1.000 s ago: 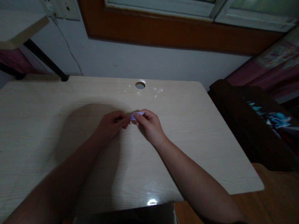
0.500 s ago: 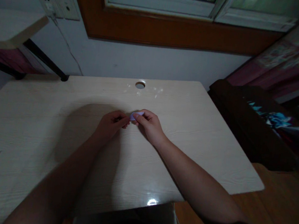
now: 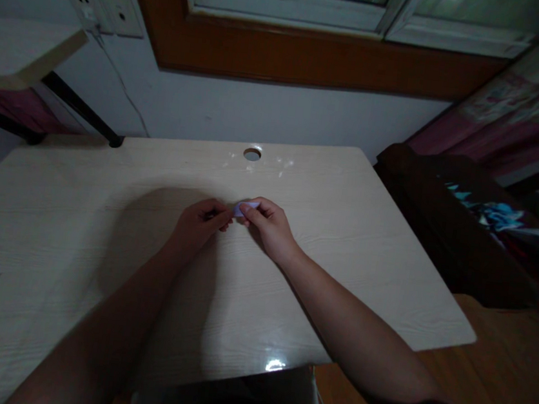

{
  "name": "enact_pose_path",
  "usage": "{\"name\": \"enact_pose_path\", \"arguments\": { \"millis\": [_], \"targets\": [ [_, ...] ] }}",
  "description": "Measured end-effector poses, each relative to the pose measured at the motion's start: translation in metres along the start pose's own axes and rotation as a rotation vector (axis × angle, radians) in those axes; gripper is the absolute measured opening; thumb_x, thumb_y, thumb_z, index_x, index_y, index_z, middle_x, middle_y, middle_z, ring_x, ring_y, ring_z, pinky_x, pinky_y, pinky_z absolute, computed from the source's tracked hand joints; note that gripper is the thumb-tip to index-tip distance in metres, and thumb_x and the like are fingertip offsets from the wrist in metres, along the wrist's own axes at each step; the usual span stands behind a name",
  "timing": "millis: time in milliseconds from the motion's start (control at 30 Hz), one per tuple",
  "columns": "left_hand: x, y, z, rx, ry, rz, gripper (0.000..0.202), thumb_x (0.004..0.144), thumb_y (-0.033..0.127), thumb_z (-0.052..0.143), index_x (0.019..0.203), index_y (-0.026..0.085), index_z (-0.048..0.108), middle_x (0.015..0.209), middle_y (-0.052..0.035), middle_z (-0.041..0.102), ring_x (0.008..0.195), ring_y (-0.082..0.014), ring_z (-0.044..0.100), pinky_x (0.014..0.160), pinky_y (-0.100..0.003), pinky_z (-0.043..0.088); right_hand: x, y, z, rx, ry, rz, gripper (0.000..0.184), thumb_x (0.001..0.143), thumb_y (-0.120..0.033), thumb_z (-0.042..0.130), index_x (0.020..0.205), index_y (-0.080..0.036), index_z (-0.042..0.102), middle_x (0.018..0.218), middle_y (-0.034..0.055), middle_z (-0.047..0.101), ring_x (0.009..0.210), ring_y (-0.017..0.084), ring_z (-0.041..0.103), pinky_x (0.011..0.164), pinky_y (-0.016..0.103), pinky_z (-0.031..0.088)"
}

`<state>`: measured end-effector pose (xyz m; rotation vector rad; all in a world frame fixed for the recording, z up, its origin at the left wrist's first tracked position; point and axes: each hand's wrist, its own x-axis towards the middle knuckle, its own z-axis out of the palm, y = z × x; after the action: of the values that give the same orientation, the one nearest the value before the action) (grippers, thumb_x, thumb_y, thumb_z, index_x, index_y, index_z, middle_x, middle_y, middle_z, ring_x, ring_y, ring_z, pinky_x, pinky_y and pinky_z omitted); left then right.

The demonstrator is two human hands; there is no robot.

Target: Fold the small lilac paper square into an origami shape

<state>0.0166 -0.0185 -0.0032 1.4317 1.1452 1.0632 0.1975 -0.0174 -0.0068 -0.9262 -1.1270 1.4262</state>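
A small piece of purple paper (image 3: 239,210), apparently folded, is held between my two hands just above the pale wood-grain table (image 3: 318,285). My right hand (image 3: 270,225) pinches it from the right, with the thumb lying on top and covering part of it. At its left end the thumb and fingers of my left hand (image 3: 204,218) close on the paper's edge. The fingers behind the paper are mostly hidden.
A round cable hole (image 3: 252,154) is cut near the table's back edge. A raised shelf (image 3: 23,54) on black legs stands at the back left. Beyond the right edge is dark furniture (image 3: 442,228) with a blue patterned cloth (image 3: 499,216).
Almost nothing differs. The left end of the purple paper has shifted very slightly left along with my left fingertips.
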Motion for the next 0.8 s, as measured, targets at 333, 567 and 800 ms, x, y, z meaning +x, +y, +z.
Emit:
{"name": "enact_pose_path", "arguments": {
  "millis": [333,567,800],
  "targets": [
    [0.0003,0.0010,0.0005,0.020,0.027,0.002,0.020,0.081,0.035,0.072,0.071,0.018,0.068,0.063,0.0016,0.064,0.060,-0.0116,0.059,0.063,-0.023,0.046,-0.0007,-0.0015,0.0002,-0.033,0.013,0.005,0.029,0.079,-0.046,0.077,0.081,-0.018,0.069,0.069,-0.0003,0.063,0.065,0.013,0.053,0.064,0.028,0.042],
    [-0.0020,0.0049,0.0003,0.027,0.033,-0.013,0.020,0.081,0.035,0.072,0.071,0.018,0.068,0.063,0.0009,0.064,0.061,-0.0120,0.058,0.063,-0.024,0.046,0.0000,-0.0001,0.0009,-0.030,0.035,0.004,0.030,0.078,-0.046,0.078,0.079,-0.018,0.069,0.068,-0.0002,0.064,0.064,0.012,0.053,0.063,0.027,0.040],
    [-0.0013,0.0047,0.0003,0.043,0.055,-0.015,0.021,0.080,0.035,0.072,0.069,0.018,0.068,0.063,0.0007,0.064,0.059,-0.0119,0.058,0.062,-0.024,0.046,0.0007,-0.0005,0.0007,-0.080,0.071,0.006,0.031,0.077,-0.048,0.078,0.079,-0.018,0.069,0.066,-0.0006,0.064,0.062,0.012,0.053,0.061,0.027,0.040]
  ]
}}
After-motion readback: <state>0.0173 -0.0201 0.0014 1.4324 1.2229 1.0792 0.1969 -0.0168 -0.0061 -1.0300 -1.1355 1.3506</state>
